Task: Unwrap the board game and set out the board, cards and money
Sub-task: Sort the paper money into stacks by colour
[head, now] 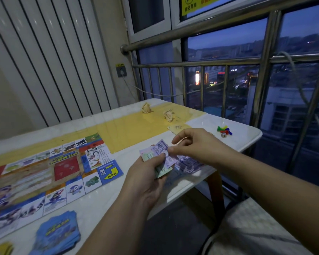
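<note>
Two hands were on the money, over the near edge of the table (118,192). L hand (149,173) had its fingers curled round a wad of play notes (151,155), thumb on top, w/ green note edges showing at the wad's lower end. R hand (195,146) pinched the top purple note (161,145) btw thumb & forefinger, the other fingers loosely curled above it. Just under the R fingers, a pile of purple notes (188,163) lay flat on the table, partly hidden by the R wrist. The board (50,172) lay open & flat, well left of the L fingers, its blue corner square nearest them. Blue cards (59,230) sat in a loose stack left of the L forearm; yellow cards (0,248) were further left, cut off by the frame edge. Just beyond the R fingers lay a tan slip (177,127). Right of the R knuckles were coloured pawns (224,129) w/ a die (223,135) just beside them. Far past both hands lay 2 crumpled wrappers (147,108), apart from each other.
</note>
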A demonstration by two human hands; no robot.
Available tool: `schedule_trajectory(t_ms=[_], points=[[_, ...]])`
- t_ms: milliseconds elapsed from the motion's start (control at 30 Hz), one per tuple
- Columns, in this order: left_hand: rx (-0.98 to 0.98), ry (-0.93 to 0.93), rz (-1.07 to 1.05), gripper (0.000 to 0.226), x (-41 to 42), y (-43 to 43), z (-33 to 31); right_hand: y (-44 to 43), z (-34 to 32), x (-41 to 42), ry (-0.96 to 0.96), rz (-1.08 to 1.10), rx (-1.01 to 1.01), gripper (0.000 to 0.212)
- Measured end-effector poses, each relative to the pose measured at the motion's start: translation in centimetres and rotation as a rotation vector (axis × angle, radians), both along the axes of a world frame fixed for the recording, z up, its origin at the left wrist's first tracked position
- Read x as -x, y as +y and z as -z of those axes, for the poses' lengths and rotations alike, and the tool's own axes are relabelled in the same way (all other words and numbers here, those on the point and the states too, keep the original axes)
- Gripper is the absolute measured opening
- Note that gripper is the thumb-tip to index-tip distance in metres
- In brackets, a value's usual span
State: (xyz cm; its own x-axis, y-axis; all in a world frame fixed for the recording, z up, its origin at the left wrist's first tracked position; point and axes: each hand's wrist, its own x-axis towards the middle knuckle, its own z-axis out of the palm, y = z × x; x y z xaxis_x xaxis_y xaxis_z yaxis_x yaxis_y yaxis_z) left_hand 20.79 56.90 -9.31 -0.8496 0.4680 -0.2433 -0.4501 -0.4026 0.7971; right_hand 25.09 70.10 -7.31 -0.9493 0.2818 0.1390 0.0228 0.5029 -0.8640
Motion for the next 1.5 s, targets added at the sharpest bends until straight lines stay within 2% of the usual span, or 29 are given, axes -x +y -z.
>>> schedule_trajectory(t_ms=[100,200,300,367,467,500,567,633,700,833,967,1033,1133,1233,1300,1367,1433,1500], points=[[-0.009,-0.024,0.000,0.014,-0.1,-0.3,-0.1,-0.6,0.3,0.2,-0.029,-0.032,-0.047,0.025],[-0.107,-0.118,0.013,0.028,0.2,-0.9,-0.3,0.7,0.1,0.4,0.001,0.066,-0.074,0.021],[-0.162,-0.179,0.016,0.039,0.8,-2.1,-0.1,2.3,0.3,0.5,-0.109,0.127,-0.242,0.027],[-0.165,-0.184,0.011,0.048,1.2,-2.6,0.3,2.6,0.9,0.6,-0.214,0.138,-0.351,0.041],[-0.148,-0.153,0.024,0.050,1.3,-2.7,0.8,2.3,1.7,0.7,-0.138,0.248,-0.555,0.051],[-0.138,-0.128,0.029,0.048,1.3,-2.6,0.8,1.8,1.7,0.5,-0.061,0.249,-0.529,0.047],[-0.100,-0.080,0.016,0.042,1.1,-2.4,0.9,0.3,1.4,0.1,0.037,0.151,-0.332,0.036],[-0.055,-0.026,0.010,0.035,0.7,-2.0,0.9,-1.6,1.2,-0.5,0.005,0.019,-0.188,0.036],[-0.006,0.017,0.003,0.027,0.2,-1.7,0.9,-2.5,1.4,-0.7,-0.015,-0.036,-0.161,0.034],[-0.101,-0.104,0.006,0.022,0.2,-0.9,0.6,-1.4,1.7,-0.5,0.015,0.005,-0.036,0.027],[-0.198,-0.251,0.030,0.039,-0.1,-0.1,-0.4,2.6,1.6,-0.5,-0.009,0.184,-0.072,0.008],[-0.206,-0.253,0.033,0.048,-0.2,0.3,-0.3,5.4,1.9,-0.5,-0.045,0.317,-0.157,0.024],[-0.184,-0.207,0.051,0.047,-0.2,0.8,0.2,8.4,3.0,-0.6,-0.137,0.433,-0.301,0.044],[-0.137,-0.167,0.095,0.042,-0.5,1.4,0.5,8.4,3.4,-0.7,-0.030,0.482,-0.387,0.048],[-0.123,-0.142,0.126,0.037,-0.8,1.6,0.4,6.2,2.3,-1.2,0.085,0.376,-0.266,0.035],[-0.101,-0.098,0.154,0.031,-1.2,1.8,0.1,3.5,1.5,-1.6,0.036,0.164,-0.099,0.032],[-0.092,-0.053,0.188,0.028,-1.6,1.9,-0.3,1.8,1.3,-1.6,-0.006,0.037,-0.071,0.030],[-0.114,-0.045,0.180,0.026,-1.8,1.8,-0.6,1.6,1.4,-1.4,0.015,0.033,-0.046,0.024]])
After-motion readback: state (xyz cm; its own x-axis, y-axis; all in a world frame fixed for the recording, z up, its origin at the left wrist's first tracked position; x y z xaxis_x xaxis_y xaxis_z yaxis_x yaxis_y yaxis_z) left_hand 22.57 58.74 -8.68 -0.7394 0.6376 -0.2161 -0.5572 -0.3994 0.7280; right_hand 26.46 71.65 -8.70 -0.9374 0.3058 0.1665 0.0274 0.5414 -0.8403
